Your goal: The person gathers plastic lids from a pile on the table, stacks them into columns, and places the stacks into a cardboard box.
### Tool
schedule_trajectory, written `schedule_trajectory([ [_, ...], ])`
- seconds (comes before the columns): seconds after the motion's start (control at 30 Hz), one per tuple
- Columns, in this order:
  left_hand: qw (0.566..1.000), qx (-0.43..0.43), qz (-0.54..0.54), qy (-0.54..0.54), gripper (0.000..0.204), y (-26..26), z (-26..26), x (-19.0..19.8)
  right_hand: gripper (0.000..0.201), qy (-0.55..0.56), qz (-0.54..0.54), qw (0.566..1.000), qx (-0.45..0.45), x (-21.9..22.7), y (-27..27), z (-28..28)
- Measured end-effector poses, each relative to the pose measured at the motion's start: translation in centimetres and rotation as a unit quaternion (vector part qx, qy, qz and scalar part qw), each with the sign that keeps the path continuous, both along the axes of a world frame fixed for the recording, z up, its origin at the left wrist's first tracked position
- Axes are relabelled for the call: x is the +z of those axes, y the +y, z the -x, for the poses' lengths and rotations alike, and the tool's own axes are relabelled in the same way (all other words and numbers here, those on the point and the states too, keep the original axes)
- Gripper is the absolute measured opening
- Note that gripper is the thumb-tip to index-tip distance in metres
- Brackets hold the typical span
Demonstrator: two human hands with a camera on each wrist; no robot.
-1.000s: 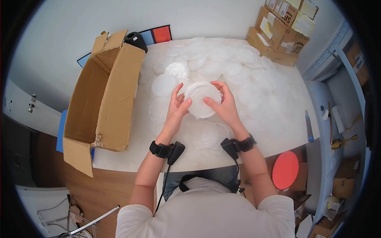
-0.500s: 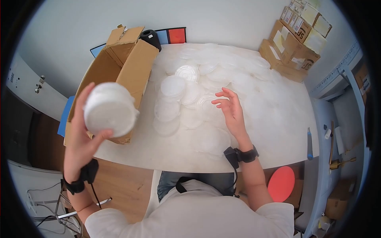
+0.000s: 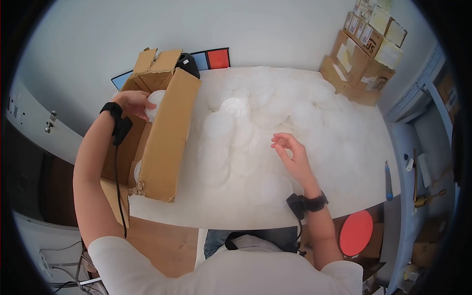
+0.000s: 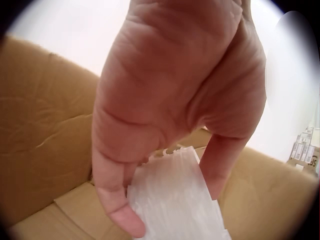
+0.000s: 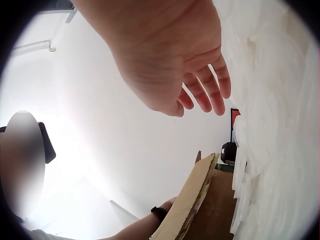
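Inside the open cardboard box (image 3: 169,142), toward its far end, my left hand (image 3: 132,102) grips a stack of round translucent plastic lids (image 3: 156,102). The left wrist view shows the stack (image 4: 172,195) edge-on, with the thumb on one side and fingers on the other. My right hand (image 3: 293,155) hovers over the table with loosely bent fingers and nothing in them. Below and around it, many more clear lids (image 3: 216,142) lie spread over the white table. A white ridged lid (image 3: 234,107) stands out among them.
Another pale lid (image 3: 137,171) shows low in the box. Behind the box stands a black cylindrical object (image 3: 188,65). Stacked cartons (image 3: 361,64) occupy the back right corner, and a blue-handled tool (image 3: 388,182) lies by the right edge. A red round seat (image 3: 356,233) is below.
My left hand has carried the lid stack from above the table, leftward and down into the box. The right hand let go of the stack and stays over the table.
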State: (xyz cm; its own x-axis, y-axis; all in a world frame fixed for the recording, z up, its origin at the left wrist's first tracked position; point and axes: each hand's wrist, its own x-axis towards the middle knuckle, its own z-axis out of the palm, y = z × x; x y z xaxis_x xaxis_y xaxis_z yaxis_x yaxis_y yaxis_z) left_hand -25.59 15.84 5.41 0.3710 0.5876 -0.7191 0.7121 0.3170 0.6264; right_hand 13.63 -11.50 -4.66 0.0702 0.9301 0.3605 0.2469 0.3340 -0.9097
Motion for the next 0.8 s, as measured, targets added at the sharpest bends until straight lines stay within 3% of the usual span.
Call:
schedule_trajectory([
  [0.03,0.996,0.012,0.066,-0.056,0.054,1.0,0.2,-1.5,0.022,-0.040,0.003,0.999,-0.001,0.3,-0.1,0.1],
  [0.07,0.996,0.010,0.063,-0.058,0.054,0.9,-0.2,-2.5,0.020,-0.079,0.007,0.997,-0.001,0.4,-0.2,0.3],
  [0.13,0.986,0.045,0.011,-0.162,0.049,-0.1,-0.6,-5.0,0.019,-0.090,0.005,0.996,0.002,0.5,-0.2,0.3],
  [0.33,0.981,0.000,-0.084,-0.176,0.051,-1.1,-1.7,-9.6,0.018,-0.134,-0.010,0.991,0.004,0.4,0.0,0.3],
  [0.43,0.983,-0.026,-0.159,-0.084,0.051,-0.7,-2.2,-9.7,0.018,-0.149,-0.006,0.989,0.005,0.4,0.0,0.4],
  [0.53,0.957,-0.073,-0.265,0.091,0.051,0.1,-3.1,-9.0,0.018,-0.154,0.013,0.988,0.012,0.6,-0.2,0.3],
  [0.63,0.892,-0.117,-0.349,0.260,0.051,0.7,-3.5,-7.2,0.023,-0.179,0.021,0.984,0.011,0.3,-0.2,0.0],
  [0.7,0.832,-0.154,-0.395,0.358,0.051,1.0,-3.5,-5.6,0.041,-0.215,0.052,0.975,0.005,-0.1,-0.5,-0.2],
  [0.73,0.790,-0.229,-0.405,0.400,0.054,3.2,-2.3,-5.4,0.041,-0.215,0.053,0.975,0.007,0.0,-0.6,-0.1],
  [0.77,0.763,-0.152,-0.458,0.431,0.047,-2.6,-5.7,-0.3,0.052,-0.261,0.050,0.964,0.019,0.0,-0.6,0.0],
  [0.8,0.745,-0.136,-0.516,0.400,0.047,-4.8,-6.7,1.7,0.063,-0.305,0.046,0.951,0.032,0.1,-0.5,0.1],
])
